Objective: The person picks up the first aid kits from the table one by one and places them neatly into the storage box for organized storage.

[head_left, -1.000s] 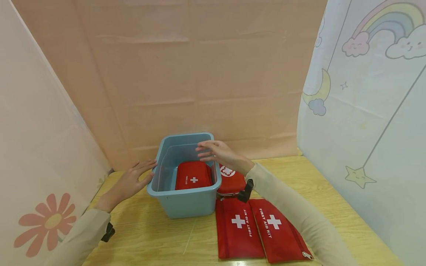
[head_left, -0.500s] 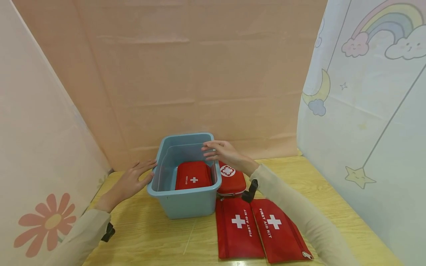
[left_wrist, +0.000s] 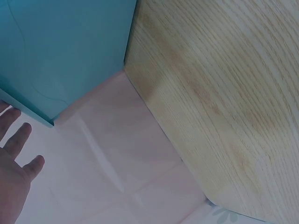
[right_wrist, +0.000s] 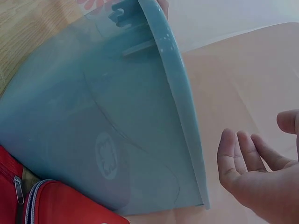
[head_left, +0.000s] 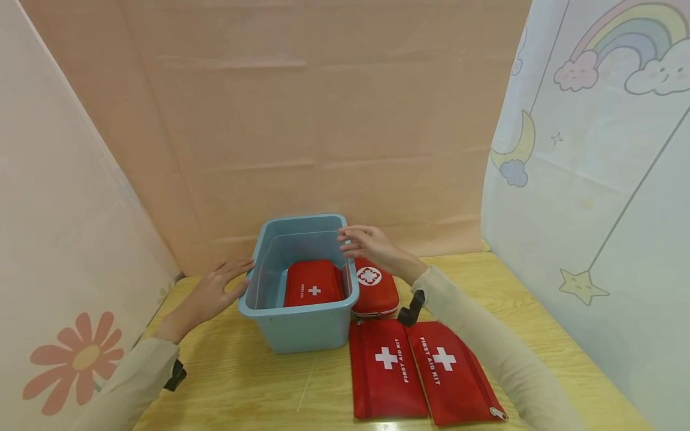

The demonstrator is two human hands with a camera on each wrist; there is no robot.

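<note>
Tub [head_left: 304, 330], pale blue plastic, stands on the wood-grained desk [head_left: 259, 389]. Inside the tub, towards its near end, sits a red first aid case [head_left: 323, 278] with a white cross facing up. The left hand [head_left: 218, 287] is at the tub's left rim, fingers straight and slightly spread; whether the fingertips touch the rim, I cannot tell. The right hand [head_left: 372, 246] hovers above the tub's right rim with relaxed, bent fingers and its palm bare; the right wrist view shows it apart from the rim.

Just beside the tub on its right lies a red emblem case [head_left: 380, 299] with a white round mark and a zip, partly below the right forearm. In front of the tub, to the right, lie two flat red pouches, a nearer pouch [head_left: 372, 383] and a farther pouch [head_left: 458, 395], side by side, both printed "FIRST AID KIT" beside a white cross. Behind the tub hangs a creased peach backdrop [head_left: 323, 120].
</note>
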